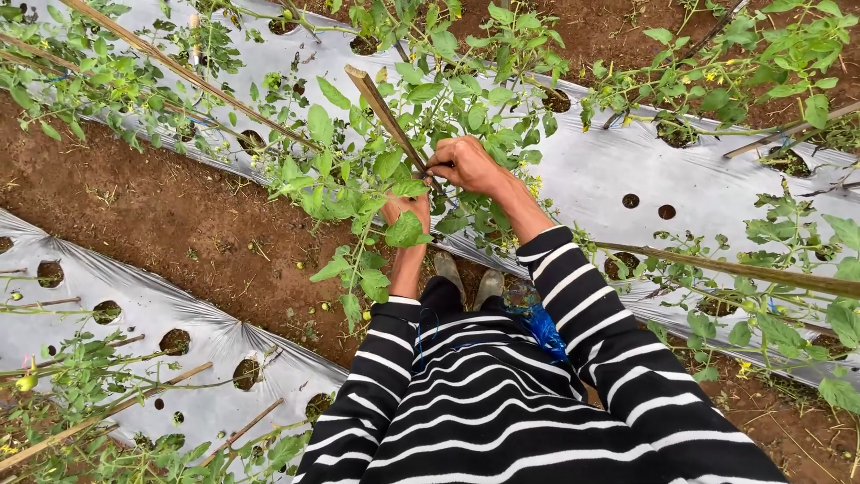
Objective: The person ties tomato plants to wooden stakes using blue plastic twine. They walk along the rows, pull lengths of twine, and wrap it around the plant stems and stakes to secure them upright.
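In a garden row between strips of silver plastic mulch [627, 170], seen from above, a person in a black-and-white striped top [502, 394] leans over a leafy green plant [403, 134]. The right hand [466, 166] has its fingers pinched together on a slanted bamboo stake [385, 112] among the stems. The left hand [405, 208] sits just below it, partly hidden by leaves, so its fingers cannot be judged. A bundle of blue string [540, 324] hangs at the waist. Bare reddish-brown soil [152, 206] lies to the left.
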